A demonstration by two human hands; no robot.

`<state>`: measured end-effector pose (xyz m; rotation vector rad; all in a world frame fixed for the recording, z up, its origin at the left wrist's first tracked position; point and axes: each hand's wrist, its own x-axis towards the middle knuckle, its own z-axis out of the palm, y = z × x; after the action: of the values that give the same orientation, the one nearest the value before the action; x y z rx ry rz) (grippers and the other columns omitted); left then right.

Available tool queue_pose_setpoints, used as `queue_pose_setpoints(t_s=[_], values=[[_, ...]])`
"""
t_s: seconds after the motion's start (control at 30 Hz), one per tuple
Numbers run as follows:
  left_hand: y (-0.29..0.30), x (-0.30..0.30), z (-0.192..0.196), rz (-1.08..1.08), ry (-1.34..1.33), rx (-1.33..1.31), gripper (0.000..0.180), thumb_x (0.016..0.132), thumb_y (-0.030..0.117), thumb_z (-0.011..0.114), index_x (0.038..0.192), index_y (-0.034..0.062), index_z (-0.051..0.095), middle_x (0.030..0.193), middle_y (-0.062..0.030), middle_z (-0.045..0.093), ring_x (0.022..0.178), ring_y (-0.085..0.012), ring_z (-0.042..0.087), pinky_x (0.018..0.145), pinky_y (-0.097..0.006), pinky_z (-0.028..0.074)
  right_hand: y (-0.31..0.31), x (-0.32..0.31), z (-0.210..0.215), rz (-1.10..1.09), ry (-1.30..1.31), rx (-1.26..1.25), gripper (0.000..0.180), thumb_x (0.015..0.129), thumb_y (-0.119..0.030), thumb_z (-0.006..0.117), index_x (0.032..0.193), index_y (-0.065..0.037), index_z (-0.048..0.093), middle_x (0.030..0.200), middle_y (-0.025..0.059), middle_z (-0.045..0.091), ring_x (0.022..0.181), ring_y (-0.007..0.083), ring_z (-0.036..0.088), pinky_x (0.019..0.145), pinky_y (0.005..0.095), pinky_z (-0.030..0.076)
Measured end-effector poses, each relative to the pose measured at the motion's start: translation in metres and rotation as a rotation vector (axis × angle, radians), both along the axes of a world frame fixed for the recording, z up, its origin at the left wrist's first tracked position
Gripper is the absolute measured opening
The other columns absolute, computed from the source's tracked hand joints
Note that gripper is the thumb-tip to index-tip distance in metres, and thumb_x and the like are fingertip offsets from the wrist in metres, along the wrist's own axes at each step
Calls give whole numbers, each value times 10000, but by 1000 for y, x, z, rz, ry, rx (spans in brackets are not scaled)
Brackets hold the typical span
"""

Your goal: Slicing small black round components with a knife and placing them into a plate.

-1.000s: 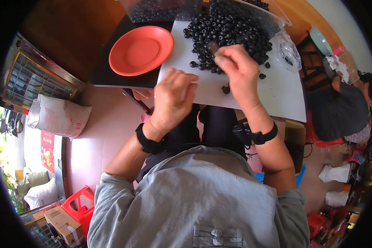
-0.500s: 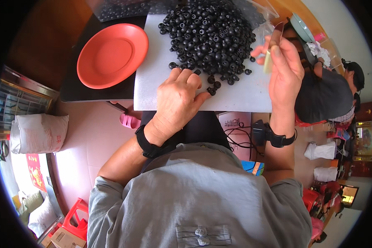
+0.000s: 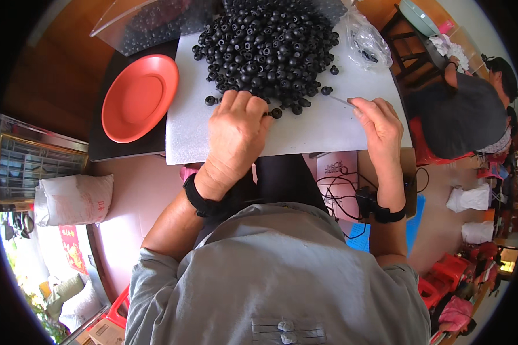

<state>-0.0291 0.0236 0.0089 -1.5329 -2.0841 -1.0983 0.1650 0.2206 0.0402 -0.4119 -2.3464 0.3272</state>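
A big heap of small black round pieces [image 3: 270, 46] lies on a white foam sheet [image 3: 305, 129] over the table. My left hand [image 3: 236, 129] rests palm down at the near edge of the heap, fingertips among the loose pieces; whether it grips one is hidden. To the right, my right hand [image 3: 380, 123] pinches a thin needle-like rod [image 3: 342, 100] that points left toward the heap. Both wrists carry black bands.
An empty orange plate [image 3: 138, 98] sits left of the sheet on the dark table. Clear plastic bags [image 3: 365, 43] lie at the far edge. Another person [image 3: 466, 115] sits at the right. A white sack [image 3: 72, 198] and red stools stand on the floor.
My right hand has come down from above the heap's right side to the sheet, the rod now pointing left. My left hand has stayed at the heap's near edge.
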Motion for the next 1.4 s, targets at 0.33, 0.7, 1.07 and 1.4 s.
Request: queue_pose_setpoints(t_s=[0.33,0.7,1.07,1.4], values=[[-12,19,6,63,47,13,203,702,6,799,856,55,678,908,-85,608,865,-295,576,702,-401,498,2,4,-10,178,-43,47,210,823,-46,718,1031,-68,729,847,65,586,813,259,572,741,385,464],[41,20,25,-103,356,-125,226,662,33,796,854,63,681,919,-63,548,880,-278,525,733,-388,493,10,3,-30,89,96,34,205,886,-224,720,1024,-73,713,867,27,592,876,254,567,797,388,439],[55,14,19,-114,543,-198,184,693,125,739,815,45,626,903,-92,529,906,-287,529,718,-393,462,6,2,-31,-3,228,20,196,847,-269,750,919,-101,679,797,-9,567,820,226,544,740,376,398],[39,28,13,-128,535,-238,127,767,135,674,827,53,598,920,-89,515,905,-271,524,717,-372,464,7,1,-43,-94,187,187,197,817,-254,771,908,-104,682,824,1,602,860,241,558,756,400,394]])
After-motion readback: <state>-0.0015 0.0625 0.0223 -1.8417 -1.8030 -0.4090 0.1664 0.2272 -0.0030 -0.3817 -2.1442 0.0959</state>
